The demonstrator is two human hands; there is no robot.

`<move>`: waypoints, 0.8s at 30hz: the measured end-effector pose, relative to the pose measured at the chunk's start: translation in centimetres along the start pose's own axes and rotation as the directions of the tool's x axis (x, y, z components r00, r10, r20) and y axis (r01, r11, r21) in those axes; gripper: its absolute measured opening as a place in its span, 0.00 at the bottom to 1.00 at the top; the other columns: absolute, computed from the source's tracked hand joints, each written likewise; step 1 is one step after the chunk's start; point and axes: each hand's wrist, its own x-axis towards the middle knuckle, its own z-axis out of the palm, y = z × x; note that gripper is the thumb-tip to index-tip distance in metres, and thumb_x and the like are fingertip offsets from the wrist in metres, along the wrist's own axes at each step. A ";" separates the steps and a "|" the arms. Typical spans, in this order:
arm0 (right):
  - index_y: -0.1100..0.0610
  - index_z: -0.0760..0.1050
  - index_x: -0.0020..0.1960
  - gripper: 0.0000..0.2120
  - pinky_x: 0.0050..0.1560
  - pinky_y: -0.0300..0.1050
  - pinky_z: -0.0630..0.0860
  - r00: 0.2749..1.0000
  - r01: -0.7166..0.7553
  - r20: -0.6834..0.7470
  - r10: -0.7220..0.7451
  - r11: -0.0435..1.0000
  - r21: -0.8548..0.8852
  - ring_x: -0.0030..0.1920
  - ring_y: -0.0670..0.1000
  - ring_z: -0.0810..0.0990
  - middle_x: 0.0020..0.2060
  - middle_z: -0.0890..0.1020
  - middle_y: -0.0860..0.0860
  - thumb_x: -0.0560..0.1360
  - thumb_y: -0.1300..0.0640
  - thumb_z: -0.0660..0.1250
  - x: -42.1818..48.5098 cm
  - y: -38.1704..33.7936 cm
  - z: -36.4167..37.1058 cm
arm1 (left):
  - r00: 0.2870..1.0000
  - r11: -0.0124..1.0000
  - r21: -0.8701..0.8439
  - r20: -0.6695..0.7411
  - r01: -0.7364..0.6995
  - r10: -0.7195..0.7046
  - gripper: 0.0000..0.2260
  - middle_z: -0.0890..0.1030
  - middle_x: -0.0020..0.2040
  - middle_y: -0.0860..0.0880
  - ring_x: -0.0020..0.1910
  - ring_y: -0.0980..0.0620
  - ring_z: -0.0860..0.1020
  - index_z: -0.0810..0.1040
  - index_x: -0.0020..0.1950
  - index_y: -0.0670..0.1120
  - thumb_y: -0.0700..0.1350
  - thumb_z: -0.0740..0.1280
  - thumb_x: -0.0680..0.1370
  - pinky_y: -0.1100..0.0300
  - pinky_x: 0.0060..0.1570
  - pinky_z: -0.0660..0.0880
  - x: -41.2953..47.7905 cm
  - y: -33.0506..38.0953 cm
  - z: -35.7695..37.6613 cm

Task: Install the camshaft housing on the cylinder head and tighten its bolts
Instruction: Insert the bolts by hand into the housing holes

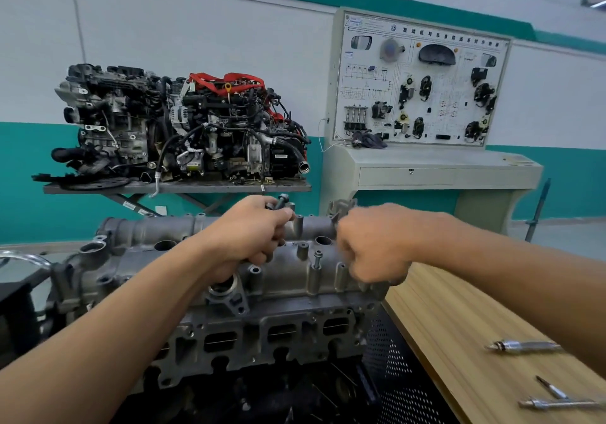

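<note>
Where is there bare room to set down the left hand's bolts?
The wooden bench is bare between the camshaft housing and the metal tools at its near right. The housing top is crowded: left hand with its bolts, right hand, a standing bolt.

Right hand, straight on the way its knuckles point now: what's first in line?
Probably the bolt standing in the camshaft housing, just left of the right hand. Hand is blurred and depth unclear, so not certain.
</note>
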 end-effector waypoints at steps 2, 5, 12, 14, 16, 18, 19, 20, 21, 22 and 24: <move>0.52 0.82 0.47 0.07 0.41 0.44 0.80 0.973 0.009 -0.224 0.054 0.962 0.271 0.38 0.43 0.80 0.36 0.80 0.44 0.74 0.53 0.66 0.7 0.8 -1.3 | 0.999 0.993 -0.113 0.035 0.012 -0.008 0.06 0.65 0.29 0.52 0.22 0.57 0.58 0.73 0.49 0.46 0.44 0.59 0.84 0.69 0.18 0.55 -0.2 0.3 -0.1; 0.54 0.82 0.53 0.10 0.33 0.34 0.75 0.936 0.178 -0.329 0.128 0.633 0.754 0.31 0.39 0.78 0.37 0.84 0.50 0.79 0.50 0.67 2.4 0.0 -2.8 | 0.997 0.981 -0.196 0.075 0.003 0.012 0.09 0.64 0.29 0.52 0.23 0.57 0.56 0.76 0.47 0.47 0.45 0.59 0.84 0.70 0.18 0.54 -0.6 1.0 -0.5; 0.59 0.83 0.45 0.09 0.27 0.36 0.71 0.903 0.248 -0.347 0.253 0.352 0.903 0.30 0.44 0.76 0.30 0.80 0.50 0.80 0.56 0.68 5.3 -2.7 -4.2 | 0.995 0.980 -0.200 0.087 -0.024 0.042 0.08 0.65 0.29 0.53 0.23 0.58 0.56 0.73 0.48 0.48 0.49 0.60 0.84 0.70 0.18 0.52 -1.9 2.5 -3.6; 0.60 0.80 0.42 0.11 0.26 0.36 0.71 0.870 0.282 -0.375 0.319 0.301 0.911 0.31 0.46 0.77 0.30 0.80 0.50 0.80 0.55 0.67 5.7 -2.6 -5.0 | 0.996 0.978 -0.206 0.064 -0.043 0.057 0.09 0.65 0.28 0.53 0.23 0.57 0.56 0.73 0.48 0.48 0.51 0.59 0.85 0.70 0.19 0.52 -2.0 2.7 -4.6; 0.59 0.79 0.42 0.10 0.25 0.35 0.71 0.820 0.324 -0.401 0.408 0.246 0.913 0.30 0.45 0.79 0.30 0.81 0.48 0.81 0.57 0.66 5.6 -2.1 -5.7 | 0.998 0.979 -0.198 0.020 -0.057 0.062 0.11 0.64 0.28 0.52 0.23 0.57 0.56 0.74 0.47 0.48 0.50 0.58 0.85 0.70 0.19 0.53 -2.1 2.6 -5.6; 0.57 0.80 0.44 0.07 0.27 0.33 0.73 0.797 0.331 -0.445 0.409 0.321 0.887 0.30 0.44 0.80 0.33 0.83 0.48 0.80 0.58 0.67 5.3 -1.8 -5.6 | 0.995 0.989 -0.116 -0.051 -0.093 0.087 0.11 0.64 0.28 0.53 0.22 0.57 0.57 0.73 0.46 0.47 0.49 0.57 0.85 0.69 0.19 0.54 -2.3 2.0 -6.8; 0.56 0.80 0.45 0.06 0.29 0.33 0.75 0.805 0.318 -0.481 0.347 0.431 0.844 0.31 0.44 0.80 0.35 0.84 0.50 0.80 0.59 0.67 5.0 -2.0 -5.2 | 0.989 0.992 -0.047 -0.094 -0.117 0.112 0.12 0.64 0.28 0.53 0.22 0.57 0.57 0.73 0.45 0.47 0.49 0.57 0.85 0.68 0.19 0.54 -2.3 1.6 -7.3; 0.55 0.80 0.45 0.06 0.32 0.35 0.78 0.829 0.303 -0.500 0.250 0.550 0.778 0.33 0.44 0.81 0.36 0.84 0.50 0.79 0.58 0.67 4.7 -2.3 -4.6 | 0.980 0.990 0.032 -0.138 -0.140 0.143 0.12 0.64 0.27 0.54 0.22 0.57 0.58 0.74 0.45 0.47 0.49 0.58 0.85 0.67 0.20 0.55 -2.3 1.1 -7.7; 0.54 0.81 0.46 0.05 0.36 0.38 0.80 0.864 0.289 -0.482 0.144 0.642 0.710 0.34 0.44 0.81 0.37 0.84 0.50 0.79 0.57 0.67 4.6 -2.9 -4.0 | 0.967 0.980 0.119 -0.183 -0.158 0.178 0.12 0.64 0.26 0.55 0.22 0.56 0.59 0.74 0.45 0.47 0.49 0.58 0.85 0.65 0.21 0.56 -2.4 0.7 -8.1; 0.54 0.81 0.47 0.05 0.39 0.39 0.81 0.896 0.276 -0.440 0.060 0.700 0.658 0.35 0.43 0.81 0.37 0.83 0.48 0.80 0.56 0.67 4.5 -3.6 -3.2 | 0.948 0.961 0.218 -0.229 -0.173 0.223 0.12 0.65 0.25 0.56 0.21 0.56 0.60 0.75 0.45 0.47 0.49 0.58 0.85 0.64 0.22 0.57 -2.4 0.1 -8.4; 0.56 0.82 0.49 0.05 0.40 0.38 0.79 0.914 0.278 -0.406 -0.007 0.739 0.613 0.35 0.42 0.79 0.37 0.82 0.46 0.80 0.56 0.68 4.6 -4.5 -2.0 | 0.882 0.881 0.418 -0.300 -0.221 0.363 0.12 0.70 0.23 0.58 0.21 0.59 0.64 0.76 0.45 0.49 0.50 0.59 0.84 0.62 0.25 0.61 -2.5 -1.3 -8.2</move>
